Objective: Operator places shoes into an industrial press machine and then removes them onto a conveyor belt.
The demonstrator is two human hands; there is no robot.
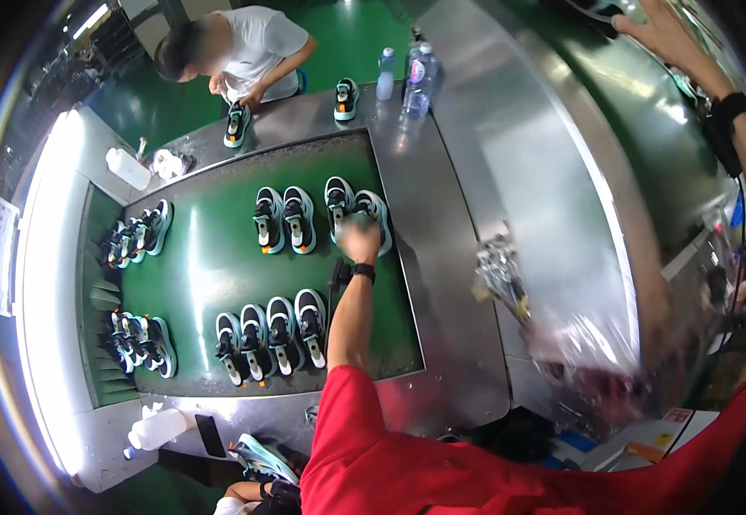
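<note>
My left hand (pixel 359 240) reaches over the green belt (pixel 193 283) and is closed at the opening of a black, white and pale-blue sneaker (pixel 374 206); its fingers are blurred. A matching sneaker (pixel 337 194) stands close against that one on the left. At the upper right my right hand (pixel 660 36) is stretched out with thumb and fingers apart. It is beside a dark, pale-edged object (pixel 596 10), cut off by the picture's rim. Both wrists wear black bands.
More sneakers stand on the belt: a pair (pixel 284 221), a near row (pixel 270 337) and two groups at the left. Across the belt a person (pixel 261 51) handles a sneaker (pixel 236 124). Bottles (pixel 420 81) stand on the metal edge. Crumpled clear plastic (pixel 596 378) lies right.
</note>
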